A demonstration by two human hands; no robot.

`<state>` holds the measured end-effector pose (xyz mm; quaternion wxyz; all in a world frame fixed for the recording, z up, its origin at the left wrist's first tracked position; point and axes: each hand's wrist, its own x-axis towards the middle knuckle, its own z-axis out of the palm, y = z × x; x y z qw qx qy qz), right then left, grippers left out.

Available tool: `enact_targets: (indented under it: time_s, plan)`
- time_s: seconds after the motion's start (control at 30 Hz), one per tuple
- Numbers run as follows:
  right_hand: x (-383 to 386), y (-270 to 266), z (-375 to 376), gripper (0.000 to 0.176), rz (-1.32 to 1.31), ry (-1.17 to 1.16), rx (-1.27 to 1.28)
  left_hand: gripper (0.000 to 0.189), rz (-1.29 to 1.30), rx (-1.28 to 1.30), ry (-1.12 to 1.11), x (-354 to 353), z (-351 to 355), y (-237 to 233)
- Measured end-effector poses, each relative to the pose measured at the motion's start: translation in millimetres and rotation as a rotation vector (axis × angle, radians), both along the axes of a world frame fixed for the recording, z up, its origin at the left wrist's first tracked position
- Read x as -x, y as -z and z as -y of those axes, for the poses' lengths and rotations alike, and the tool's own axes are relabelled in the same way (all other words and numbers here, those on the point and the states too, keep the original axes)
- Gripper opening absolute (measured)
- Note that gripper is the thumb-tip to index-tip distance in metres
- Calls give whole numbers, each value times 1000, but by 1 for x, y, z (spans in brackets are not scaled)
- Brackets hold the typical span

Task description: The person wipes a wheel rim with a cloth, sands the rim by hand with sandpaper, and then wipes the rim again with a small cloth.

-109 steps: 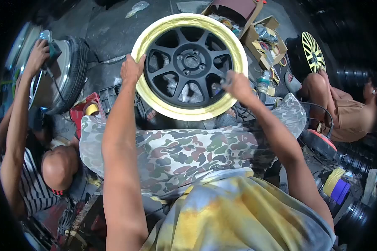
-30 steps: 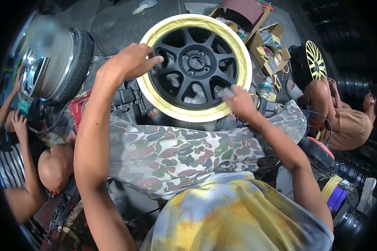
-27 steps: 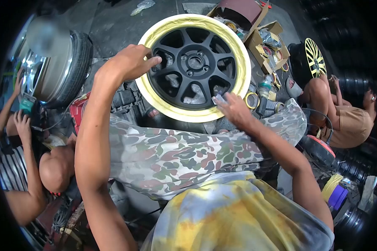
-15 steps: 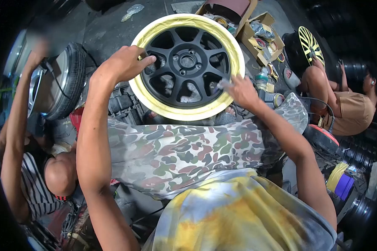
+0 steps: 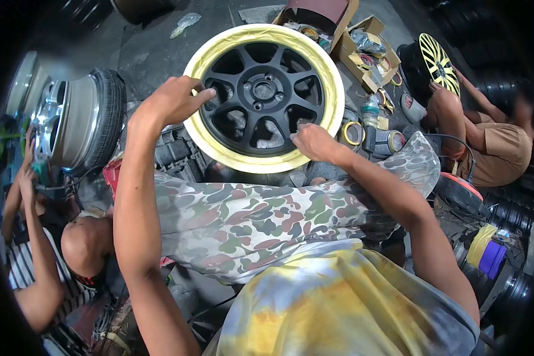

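A black multi-spoke wheel (image 5: 249,101) sits in front of my legs, its outer lip wrapped in yellow masking tape (image 5: 332,65). My left hand (image 5: 173,102) grips the wheel's upper left edge, its thumb reaching over the tape toward the spokes. Over the lower right spokes is my right hand (image 5: 317,143), with its fingers curled together near the inner border of the tape. Whatever the right fingers pinch is hidden or too small to name.
An open cardboard box (image 5: 371,53) with tape rolls stands beyond the wheel. At right, a co-worker (image 5: 486,130) handles a yellow-spoked wheel (image 5: 439,62). On the left another person (image 5: 47,261) reaches to a wheel with a tyre (image 5: 104,118). A power tool (image 5: 371,121) lies right of my wheel.
My right hand has moved left from the wheel's right edge onto the lower right spokes. My left hand stays at the edge. The left person's raised arm has come down.
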<state>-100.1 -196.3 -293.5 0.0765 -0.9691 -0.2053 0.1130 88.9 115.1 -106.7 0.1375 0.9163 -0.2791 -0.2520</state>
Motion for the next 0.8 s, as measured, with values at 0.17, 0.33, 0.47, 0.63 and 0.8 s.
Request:
enact_targets:
  time_s: [0.17,0.33,0.47,0.63,0.8]
  plan:
    - [6,-56,16,46,-357,632,-704,50,-1,-2,4,3,3,-5]
    - [29,-31,-5,36,-29,586,-378,50,6,15,9,1,6,-4]
    - [43,-22,-34,22,27,410,-378,50,10,-1,20,2,9,-6]
    - [-1,-4,-39,19,-20,670,-553,50,-2,-26,32,1,22,-8]
    - [-12,-7,-36,22,-171,763,-520,49,10,-40,55,2,32,-8]
